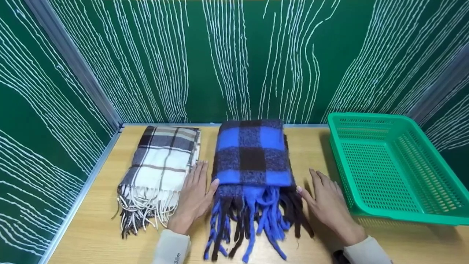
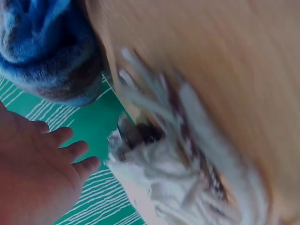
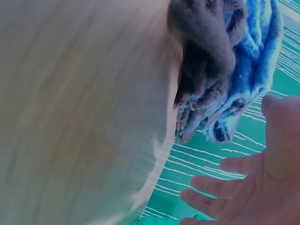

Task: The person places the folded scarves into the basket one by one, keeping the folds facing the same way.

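Between the left hand [image 1: 194, 194] and right hand [image 1: 329, 203], the folded blue scarf [image 1: 253, 157] lies on the surface [image 1: 95, 220]. Straight fingers [image 1: 318, 180] hold nothing. Soft, even touches should keep it neat.

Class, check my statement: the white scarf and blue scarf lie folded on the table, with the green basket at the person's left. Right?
The side is wrong: the head view shows the basket at the person's right. The white scarf and blue scarf do lie folded on the table.
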`<action>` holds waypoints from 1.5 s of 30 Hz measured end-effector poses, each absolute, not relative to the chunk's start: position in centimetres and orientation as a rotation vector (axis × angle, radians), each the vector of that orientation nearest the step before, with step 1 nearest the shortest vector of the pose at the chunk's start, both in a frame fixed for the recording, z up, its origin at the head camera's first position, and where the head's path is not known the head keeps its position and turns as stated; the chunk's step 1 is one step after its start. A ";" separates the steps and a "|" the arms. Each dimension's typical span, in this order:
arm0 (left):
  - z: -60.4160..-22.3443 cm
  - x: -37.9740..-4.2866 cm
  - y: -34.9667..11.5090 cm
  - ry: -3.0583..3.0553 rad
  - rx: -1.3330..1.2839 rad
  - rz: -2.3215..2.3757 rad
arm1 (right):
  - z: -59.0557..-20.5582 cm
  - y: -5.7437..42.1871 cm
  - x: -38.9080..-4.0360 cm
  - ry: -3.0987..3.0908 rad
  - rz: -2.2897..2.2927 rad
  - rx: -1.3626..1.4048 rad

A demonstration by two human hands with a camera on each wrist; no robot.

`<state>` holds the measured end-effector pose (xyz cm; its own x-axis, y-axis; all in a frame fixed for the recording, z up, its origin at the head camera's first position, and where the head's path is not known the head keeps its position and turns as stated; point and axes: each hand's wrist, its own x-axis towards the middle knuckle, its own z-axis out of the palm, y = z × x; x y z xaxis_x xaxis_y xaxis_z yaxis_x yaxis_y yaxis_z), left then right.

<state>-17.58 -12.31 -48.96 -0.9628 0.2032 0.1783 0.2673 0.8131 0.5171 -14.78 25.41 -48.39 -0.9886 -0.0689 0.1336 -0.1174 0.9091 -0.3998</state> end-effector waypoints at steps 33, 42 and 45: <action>-48.9 -18.0 -9.4 -2.747 -0.204 -1.261 | -47.0 22.5 -16.4 -2.908 0.911 0.072; -48.9 -18.0 -9.1 -2.701 -0.162 -1.350 | -47.1 22.1 -17.6 -2.962 1.116 -0.028; -48.8 -18.1 -9.0 -2.705 -0.137 -1.385 | -47.3 22.2 -18.0 -2.971 1.179 -0.066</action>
<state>-18.10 -8.98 -48.81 -0.9910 0.0345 0.1293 0.1251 0.5822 0.8034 -18.00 22.15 -47.32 -0.9976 0.0181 -0.0667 0.0589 0.7272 -0.6839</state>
